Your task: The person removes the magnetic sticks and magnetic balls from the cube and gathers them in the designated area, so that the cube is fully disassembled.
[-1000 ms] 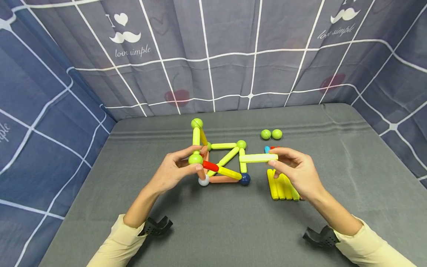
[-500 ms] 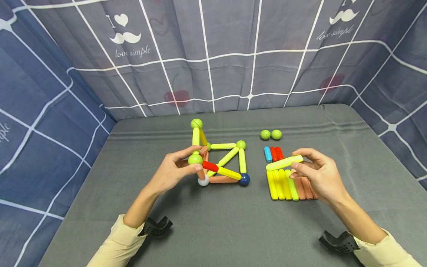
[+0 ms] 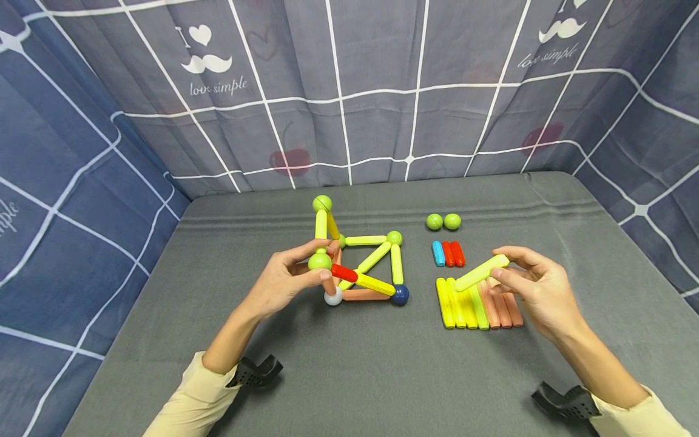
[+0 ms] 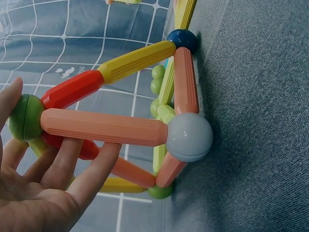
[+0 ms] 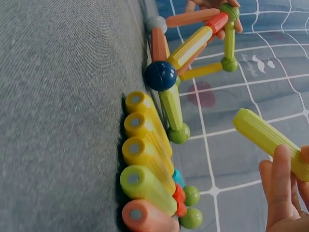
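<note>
A frame of magnetic rods and balls stands on the grey cloth. My left hand (image 3: pixel 278 280) holds a green ball (image 3: pixel 320 261) at its raised near corner, thumb and fingers on either side. From that ball a red short rod (image 3: pixel 345 272) and a yellow rod (image 3: pixel 375 284) slope down to the dark blue ball (image 3: pixel 400 295). An orange rod (image 4: pixel 104 126) links it to the grey-white ball (image 4: pixel 189 137). My right hand (image 3: pixel 540 290) pinches one end of a lime-yellow rod (image 3: pixel 480 273), which is tilted above a row of rods and apart from the frame.
Below my right hand lie yellow rods (image 3: pixel 449 303), a lime rod (image 3: pixel 480 309) and orange rods (image 3: pixel 505 311) side by side. Behind them are a blue short rod (image 3: pixel 438 254) and two red ones (image 3: pixel 453 254), then two green balls (image 3: pixel 443 222). A curtain (image 3: pixel 377 91) hangs behind.
My right hand has carried the lime-yellow rod rightward, from beside the frame to over the rod row, and its far end now dips. My left hand keeps its hold on the green ball.
</note>
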Available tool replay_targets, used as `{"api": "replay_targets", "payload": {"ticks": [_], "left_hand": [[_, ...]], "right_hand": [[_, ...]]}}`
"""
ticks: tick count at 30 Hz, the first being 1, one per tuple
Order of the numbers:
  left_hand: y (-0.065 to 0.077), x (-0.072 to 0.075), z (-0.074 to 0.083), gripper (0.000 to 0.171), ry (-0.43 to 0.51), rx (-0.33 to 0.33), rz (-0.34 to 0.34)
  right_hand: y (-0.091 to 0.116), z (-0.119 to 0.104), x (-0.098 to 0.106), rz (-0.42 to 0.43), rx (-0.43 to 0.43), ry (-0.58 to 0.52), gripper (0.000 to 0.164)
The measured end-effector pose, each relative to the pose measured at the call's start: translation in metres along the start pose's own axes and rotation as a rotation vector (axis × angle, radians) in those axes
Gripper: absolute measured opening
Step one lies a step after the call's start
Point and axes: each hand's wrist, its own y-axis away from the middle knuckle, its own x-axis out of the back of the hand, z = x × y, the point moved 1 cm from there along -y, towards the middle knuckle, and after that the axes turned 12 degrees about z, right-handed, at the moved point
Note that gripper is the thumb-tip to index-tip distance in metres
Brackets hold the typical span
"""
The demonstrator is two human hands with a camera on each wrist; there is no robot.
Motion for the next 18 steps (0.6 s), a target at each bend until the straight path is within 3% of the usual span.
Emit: {"api": "replay_targets", "payload": {"ticks": [6,12,18], "left_hand": [[0.000,-0.001,-0.002,0.050,0.043,0.020,-0.002],[0.000,0.000,-0.002,0.056,0.052,0.040,0.007],[0.000,0.001,-0.001,0.057,0.046,0.033,0.007]], "right_hand": [[0.002,0.000,0.011,-0.044,0.052,0.049,0.030],[0.001,-0.001,0.022,-0.034,0.064,0.231,0.036],[-0.002,0.000,0.033,-0.010,0.061,0.226,0.039]]}}
